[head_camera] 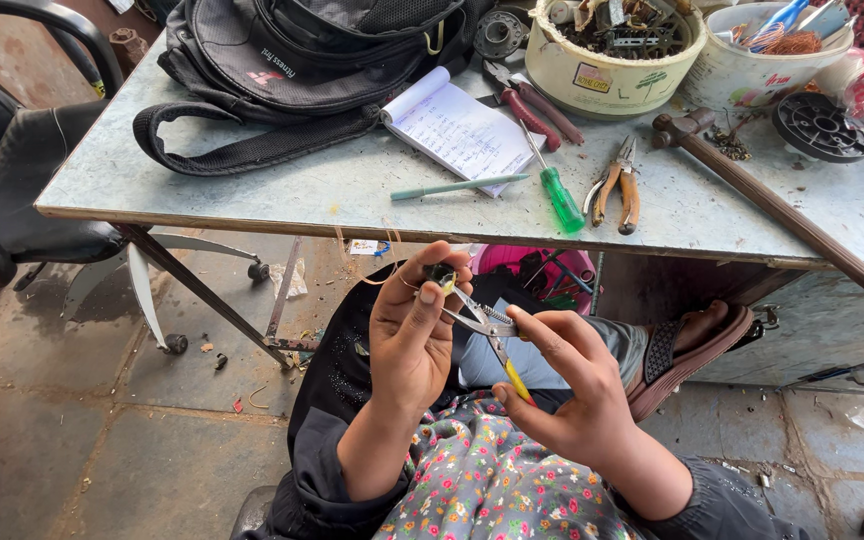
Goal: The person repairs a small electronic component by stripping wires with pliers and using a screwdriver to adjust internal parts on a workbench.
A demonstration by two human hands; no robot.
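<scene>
L hand (410, 330) pinching small dark part (441, 274), R hand (574, 395) w/ yellow-handled pliers (492, 335)

On the surface (252, 190) I see a black bag (292, 60), an open notebook (457, 125), a green-handled screwdriver (557, 195), orange pliers (619, 190), a hammer (762, 195) and two tubs of parts (612, 65) at the far right.

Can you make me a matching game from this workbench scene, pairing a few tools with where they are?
Things:
1. green-handled screwdriver
2. wooden-handled hammer
3. yellow-handled pliers
4. black bag

Places:
a. at the table's far left
b. in the right hand
c. on the table just right of the notebook
d. lying slantwise at the table's right end

Pairs: 1-c, 2-d, 3-b, 4-a
</scene>
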